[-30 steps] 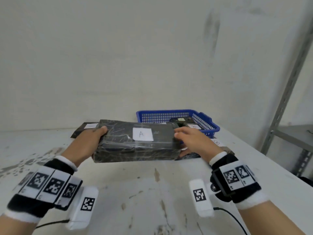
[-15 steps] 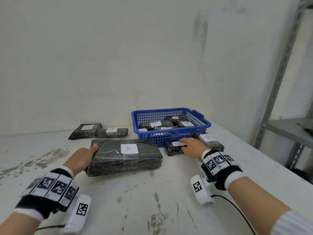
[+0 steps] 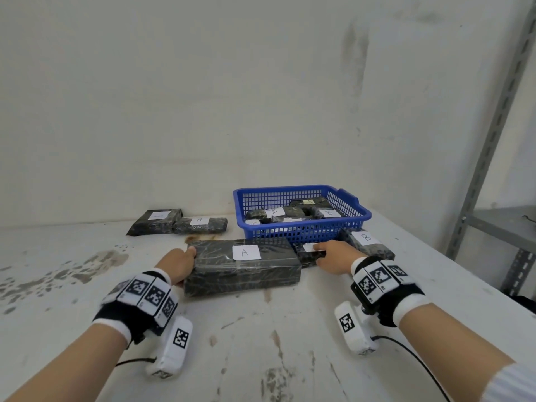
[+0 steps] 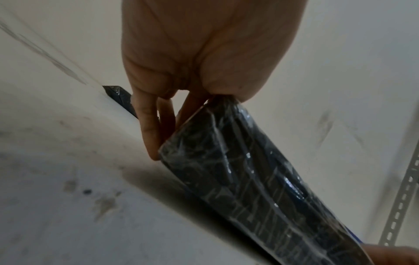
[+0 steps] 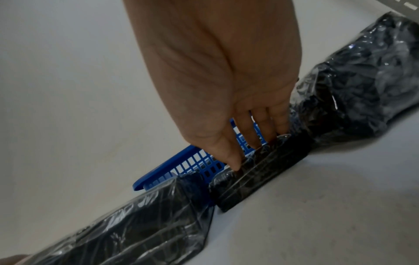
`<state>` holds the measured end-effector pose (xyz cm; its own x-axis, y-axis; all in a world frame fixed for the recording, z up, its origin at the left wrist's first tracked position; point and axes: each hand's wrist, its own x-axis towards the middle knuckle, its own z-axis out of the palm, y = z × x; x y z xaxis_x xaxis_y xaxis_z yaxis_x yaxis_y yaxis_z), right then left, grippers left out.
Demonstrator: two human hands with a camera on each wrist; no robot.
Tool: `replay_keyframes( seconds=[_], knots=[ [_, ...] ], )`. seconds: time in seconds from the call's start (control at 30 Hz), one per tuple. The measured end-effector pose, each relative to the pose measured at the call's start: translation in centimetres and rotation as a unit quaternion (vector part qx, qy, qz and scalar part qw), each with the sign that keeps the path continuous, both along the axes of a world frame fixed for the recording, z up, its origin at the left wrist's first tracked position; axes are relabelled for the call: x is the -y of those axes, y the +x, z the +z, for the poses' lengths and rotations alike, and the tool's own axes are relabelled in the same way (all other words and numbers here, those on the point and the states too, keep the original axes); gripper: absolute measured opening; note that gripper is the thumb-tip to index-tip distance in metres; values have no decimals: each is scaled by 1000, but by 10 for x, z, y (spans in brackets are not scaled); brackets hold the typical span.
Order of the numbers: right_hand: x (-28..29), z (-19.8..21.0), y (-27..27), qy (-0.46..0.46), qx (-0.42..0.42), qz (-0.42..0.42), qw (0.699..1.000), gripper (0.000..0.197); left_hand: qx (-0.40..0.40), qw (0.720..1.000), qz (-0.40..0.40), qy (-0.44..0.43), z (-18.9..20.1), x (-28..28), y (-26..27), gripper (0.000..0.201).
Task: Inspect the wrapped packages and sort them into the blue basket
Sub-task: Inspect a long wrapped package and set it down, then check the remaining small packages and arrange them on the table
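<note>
Lowered from the air, package A (image 3: 242,266) now lies before the basket (image 3: 301,227). Left hand (image 3: 177,264) grips its end; right hand (image 3: 333,256) rests straight fingers on a small package (image 3: 309,253), probably next to lift.

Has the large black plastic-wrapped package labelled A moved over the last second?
Yes: the large black plastic-wrapped package labelled A came down from in front of the blue basket onto the white table.
</note>
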<state>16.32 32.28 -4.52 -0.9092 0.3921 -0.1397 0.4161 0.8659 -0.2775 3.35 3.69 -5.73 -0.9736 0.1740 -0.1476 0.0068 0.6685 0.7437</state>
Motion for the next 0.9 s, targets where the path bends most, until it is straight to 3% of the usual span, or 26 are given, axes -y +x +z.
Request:
replay_keyframes(
  seconds=[0.17,0.37,0.5,0.6,0.67,0.9],
  knots=[
    [-1,3,-2,2,1,1,1000,41,5,999,-27,-43,-2,-12,1,53],
    [-2,2,5,6,10,7,1000,49,38,998,-30,-28,-8,-4,-8,48],
    [5,15,6,-2,-51,-5,999,47,73,996,-41,40,-2,10,-7,48],
    [24,32,1,-35,-152,-11,988,17,73,992,-9,107,3,24,-10,42],
    [47,44,-9,-57,-205,5,977,7,62,987,28,144,5,36,-18,44],
    [133,74,-110,-123,-212,43,969,26,69,952,130,267,12,80,-60,35]
  ],
)
